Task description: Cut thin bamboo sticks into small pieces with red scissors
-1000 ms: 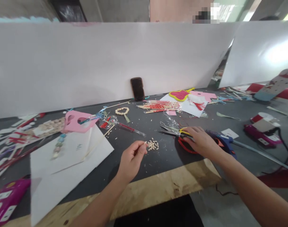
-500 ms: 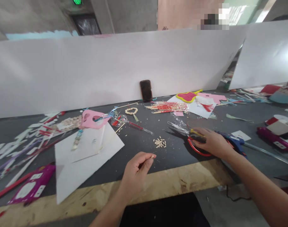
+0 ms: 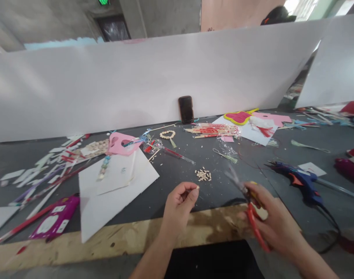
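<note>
My left hand (image 3: 181, 201) is closed in a pinch, with the tip of a small pale wooden piece (image 3: 198, 188) showing between thumb and forefinger. My right hand (image 3: 271, 221) grips red-handled scissors (image 3: 255, 223), raised above the table's front edge. Their silvery blades (image 3: 235, 178) point up and left, blurred by motion. Just beyond my left fingertips lies a small heap of short pale wooden pieces (image 3: 204, 175).
A blue glue gun (image 3: 306, 180) lies to the right with its cord. Wrapped sticks (image 3: 213, 130), a bead bracelet (image 3: 167, 135) and a phone (image 3: 186, 109) are farther back. White sheets (image 3: 107, 209) and a purple packet (image 3: 56, 217) occupy the left. A white panel (image 3: 153, 81) stands behind.
My right hand has lifted the scissors from the table and brought them towards me. My left hand keeps its pinch on the small piece. The camera view has shifted a little right.
</note>
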The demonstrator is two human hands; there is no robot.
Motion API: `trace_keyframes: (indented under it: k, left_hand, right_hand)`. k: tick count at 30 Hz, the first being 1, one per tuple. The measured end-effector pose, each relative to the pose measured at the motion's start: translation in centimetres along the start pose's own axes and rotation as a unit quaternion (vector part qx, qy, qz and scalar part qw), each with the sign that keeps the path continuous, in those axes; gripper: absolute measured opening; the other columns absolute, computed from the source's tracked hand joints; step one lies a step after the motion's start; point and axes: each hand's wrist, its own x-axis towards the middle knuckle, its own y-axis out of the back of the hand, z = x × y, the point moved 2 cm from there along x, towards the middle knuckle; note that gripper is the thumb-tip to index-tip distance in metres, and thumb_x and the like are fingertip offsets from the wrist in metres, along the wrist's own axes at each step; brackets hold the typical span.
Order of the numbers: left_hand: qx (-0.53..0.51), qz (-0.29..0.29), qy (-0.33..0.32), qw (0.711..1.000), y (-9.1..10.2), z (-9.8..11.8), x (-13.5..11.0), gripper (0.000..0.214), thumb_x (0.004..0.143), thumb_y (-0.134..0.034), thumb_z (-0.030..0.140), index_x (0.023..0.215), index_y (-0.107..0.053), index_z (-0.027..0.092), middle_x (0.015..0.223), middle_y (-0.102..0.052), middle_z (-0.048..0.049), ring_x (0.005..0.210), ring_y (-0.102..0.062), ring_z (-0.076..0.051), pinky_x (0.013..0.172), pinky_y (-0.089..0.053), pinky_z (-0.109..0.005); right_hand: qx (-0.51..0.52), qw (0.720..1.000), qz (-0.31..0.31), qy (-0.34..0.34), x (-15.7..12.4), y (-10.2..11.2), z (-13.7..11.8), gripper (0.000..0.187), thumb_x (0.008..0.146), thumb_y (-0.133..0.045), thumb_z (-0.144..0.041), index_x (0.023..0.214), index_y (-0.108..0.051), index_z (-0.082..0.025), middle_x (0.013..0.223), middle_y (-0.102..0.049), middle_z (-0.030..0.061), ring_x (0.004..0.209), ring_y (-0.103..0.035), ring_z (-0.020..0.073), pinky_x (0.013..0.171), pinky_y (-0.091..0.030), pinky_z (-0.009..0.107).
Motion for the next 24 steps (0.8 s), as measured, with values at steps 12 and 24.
trace_keyframes:
  k: [12,24]
  left_hand:
    - [0.038,-0.035,-0.023,0.998,-0.7,-0.1,-0.8,0.01,0.08,-0.059,0.026,0.083,-0.062,0.016,0.067,-0.053,0.002,0.061,-0.044,-0.009,0.057,-0.035,-0.019]
    - [0.029,-0.054,-0.043,0.997,-0.7,-0.2,-0.8,0.01,0.081,-0.058,0.024,0.079,-0.06,0.015,0.081,-0.057,-0.002,0.066,-0.049,-0.01,0.061,-0.04,-0.021]
  right_hand:
    - [-0.144,0.981,-0.077,0.102,-0.5,-2.9,-3.1,0.041,0.082,-0.053,-0.03,0.121,-0.047,-0.019,0.098,-0.059,0.0107,0.091,-0.058,0.0234,0.076,-0.051,0.038]
    - [-0.15,0.978,-0.097,0.112,-0.5,-3.2,-3.3,0.048,0.082,-0.057,-0.035,0.125,-0.045,-0.018,0.099,-0.061,0.0108,0.092,-0.059,0.0239,0.077,-0.051,0.038]
